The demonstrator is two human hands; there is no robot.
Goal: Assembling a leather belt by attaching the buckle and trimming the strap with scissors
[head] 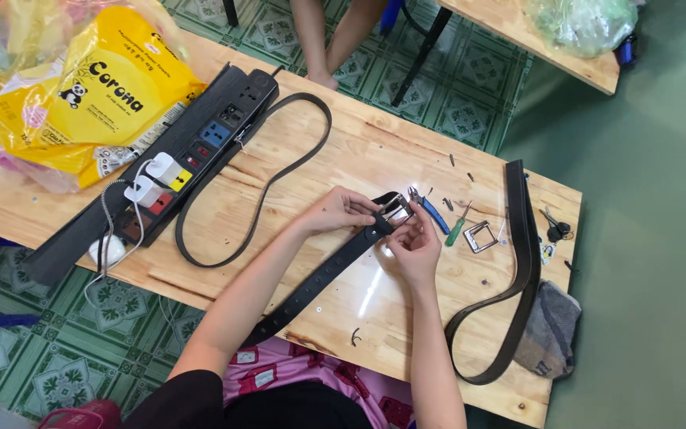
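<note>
A black leather belt [319, 280] runs diagonally from my lap up to the middle of the wooden table [375, 151]. My left hand [341, 210] pinches the belt's end just behind a silver metal buckle [397, 208]. My right hand [413, 242] holds the belt and buckle from below, fingers curled on the strap. Both hands meet at the buckle.
Blue-handled pliers [430, 210], a green-handled screwdriver [459, 229] and a loose square buckle [481, 236] lie right of my hands. A second belt [518, 270] curves along the right edge, a third [271, 175] loops left. A power strip [192, 151] and yellow bag [93, 95] sit far left. Another person's legs [327, 40] stand beyond the table.
</note>
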